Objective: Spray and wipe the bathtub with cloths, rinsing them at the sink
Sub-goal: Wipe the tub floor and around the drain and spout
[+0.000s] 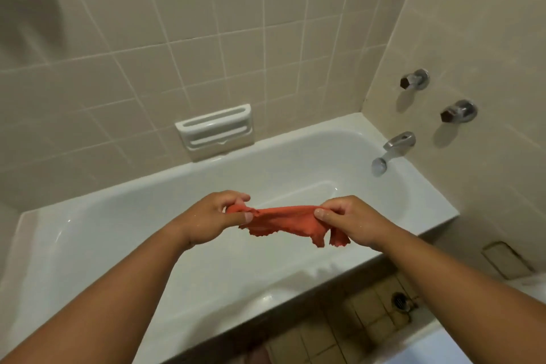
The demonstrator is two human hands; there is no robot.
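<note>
The left hand and right hand, grips pinching opposite ends, hold the orange cloth over the bathtub

The cloth stretches between the left hand and right hand above the bathtub. The spout overhangs its right end; the soap holder sits on the far wall.

Domestic bathroom, white bathtub set against beige tiled walls, chrome taps and spout, recessed soap dish, floor drain
</note>
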